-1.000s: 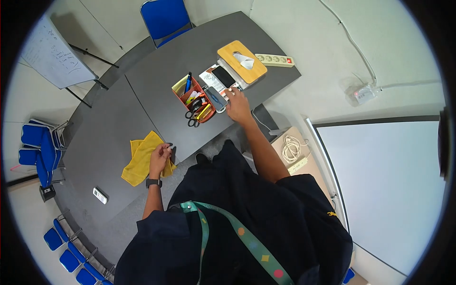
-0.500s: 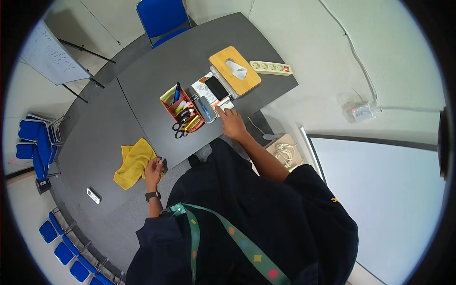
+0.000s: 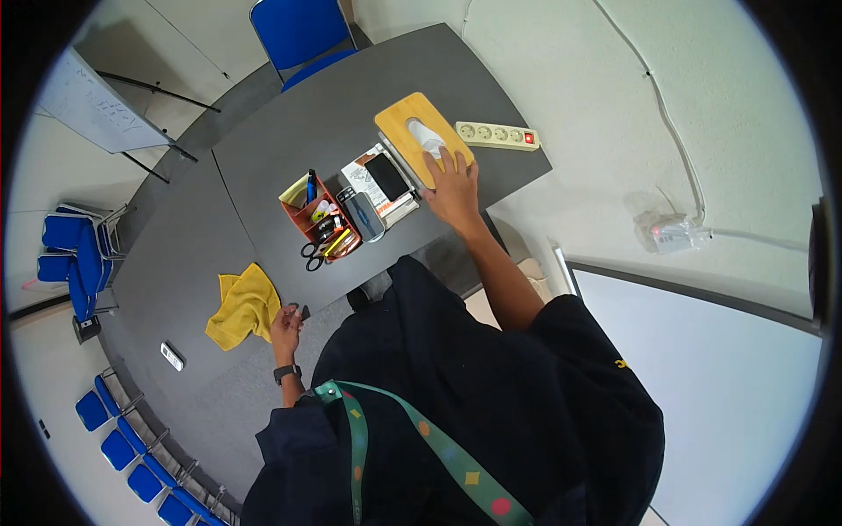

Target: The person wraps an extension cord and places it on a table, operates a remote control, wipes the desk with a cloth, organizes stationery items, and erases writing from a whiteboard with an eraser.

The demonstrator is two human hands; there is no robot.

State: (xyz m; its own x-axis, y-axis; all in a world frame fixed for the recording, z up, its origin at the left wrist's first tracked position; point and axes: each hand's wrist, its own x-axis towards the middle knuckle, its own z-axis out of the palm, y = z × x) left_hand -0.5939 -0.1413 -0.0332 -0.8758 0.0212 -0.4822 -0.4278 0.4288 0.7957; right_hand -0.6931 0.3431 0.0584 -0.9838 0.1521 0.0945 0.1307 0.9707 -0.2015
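Observation:
My right hand (image 3: 453, 191) grips the near corner of a tissue box (image 3: 405, 122) with a wooden lid, its fingers spread over the top. Beside the box, a dark phone (image 3: 387, 177) lies on a printed white box (image 3: 358, 178). A second, grey phone (image 3: 363, 216) rests against a reddish desk organizer (image 3: 298, 214) with pens, black-handled scissors (image 3: 312, 256) and small stationery. My left hand (image 3: 286, 328), fingers loosely bent and apart, hovers at the table's near edge beside a yellow cloth (image 3: 245, 307). A small dark shape by its fingertips is unclear.
A power strip (image 3: 497, 136) lies right of the tissue box. On the left of the grey table (image 3: 189, 254) is a white remote (image 3: 172, 356). Blue chairs (image 3: 303, 33), a whiteboard (image 3: 101, 105) and a wall with cables surround the table.
My right hand has moved from the phones to the tissue box. The box, phones and organizer have shifted slightly left and nearer. My left hand has moved slightly down, off the cloth.

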